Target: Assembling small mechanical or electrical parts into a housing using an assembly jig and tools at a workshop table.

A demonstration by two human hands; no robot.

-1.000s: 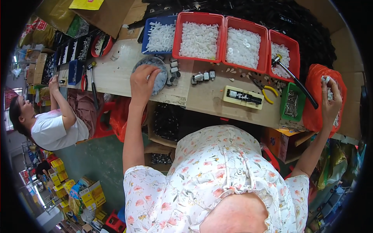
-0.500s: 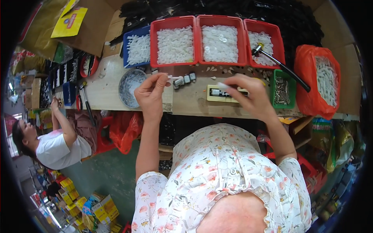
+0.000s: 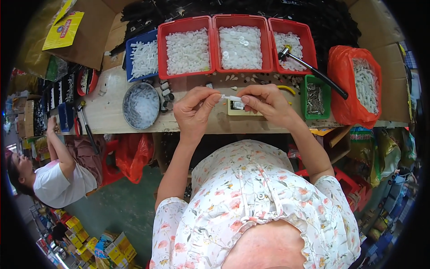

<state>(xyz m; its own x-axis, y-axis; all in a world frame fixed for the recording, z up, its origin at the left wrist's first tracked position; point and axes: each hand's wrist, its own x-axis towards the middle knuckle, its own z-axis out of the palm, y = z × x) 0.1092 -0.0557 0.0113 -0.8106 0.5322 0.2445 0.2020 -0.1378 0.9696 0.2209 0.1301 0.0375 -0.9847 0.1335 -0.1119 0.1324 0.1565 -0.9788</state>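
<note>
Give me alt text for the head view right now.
Left hand and right hand together pinch a small white plastic part over a wooden workbench. Behind it stand red bins of white pieces; a round metal bowl sits to the left.

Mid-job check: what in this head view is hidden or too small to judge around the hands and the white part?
- White part: too small; whether it is one piece or two is unclear, its ends covered by the left hand and right hand.
- Small block on the bench: partly hidden behind the hands.
- Hammer head: half sunk in a red tray.
</note>
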